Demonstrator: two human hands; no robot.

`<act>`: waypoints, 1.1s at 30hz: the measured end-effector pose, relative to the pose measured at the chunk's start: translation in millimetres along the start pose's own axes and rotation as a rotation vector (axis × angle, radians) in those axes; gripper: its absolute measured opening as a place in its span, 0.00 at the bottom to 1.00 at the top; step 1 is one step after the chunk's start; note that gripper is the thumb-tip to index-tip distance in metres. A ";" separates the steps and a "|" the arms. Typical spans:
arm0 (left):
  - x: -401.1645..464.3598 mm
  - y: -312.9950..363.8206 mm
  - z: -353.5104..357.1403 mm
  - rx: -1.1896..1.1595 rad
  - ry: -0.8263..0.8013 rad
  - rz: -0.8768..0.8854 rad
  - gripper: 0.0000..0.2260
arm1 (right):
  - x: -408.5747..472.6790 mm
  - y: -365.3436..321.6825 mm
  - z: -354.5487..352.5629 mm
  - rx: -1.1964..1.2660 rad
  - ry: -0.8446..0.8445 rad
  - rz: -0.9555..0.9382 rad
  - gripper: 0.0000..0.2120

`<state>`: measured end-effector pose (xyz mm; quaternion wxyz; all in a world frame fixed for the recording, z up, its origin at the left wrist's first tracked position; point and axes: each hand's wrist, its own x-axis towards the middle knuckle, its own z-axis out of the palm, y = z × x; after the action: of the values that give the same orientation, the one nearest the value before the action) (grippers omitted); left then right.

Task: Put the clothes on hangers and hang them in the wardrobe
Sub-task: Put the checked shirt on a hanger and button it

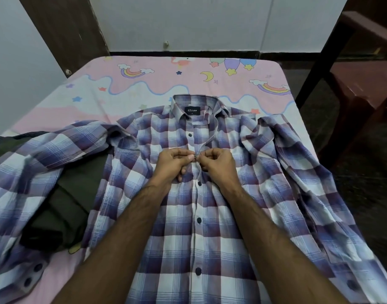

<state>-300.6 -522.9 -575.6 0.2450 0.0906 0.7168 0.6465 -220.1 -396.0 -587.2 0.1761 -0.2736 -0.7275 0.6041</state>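
Note:
A blue, purple and white checked shirt lies face up on the bed, collar away from me, sleeves spread to both sides. Its lower buttons are fastened; the collar end is open. My left hand and my right hand meet at the placket, below the top visible button. Each pinches the shirt's front edge at a button there, thumbs and forefingers nearly touching. No hanger is in view.
A dark olive garment lies folded at the left, partly under the shirt's sleeve. The bed has a pink sheet printed with rainbows. A dark wooden door frame stands behind, and reddish-brown furniture stands at the right.

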 end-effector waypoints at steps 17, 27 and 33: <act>-3.4 -0.5 7.2 0.053 0.054 0.075 0.08 | -2.6 6.3 3.5 0.008 0.004 -0.061 0.08; 6.1 -13.1 12.6 0.019 0.141 0.142 0.10 | 3.2 9.9 4.7 -0.101 0.023 -0.060 0.06; 8.2 -13.8 6.0 0.013 0.061 0.108 0.10 | 1.3 4.8 6.3 -0.118 0.042 -0.037 0.05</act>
<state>-302.3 -515.9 -591.2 0.1871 0.1110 0.7221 0.6567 -223.9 -399.6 -593.4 0.1862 -0.2826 -0.7629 0.5508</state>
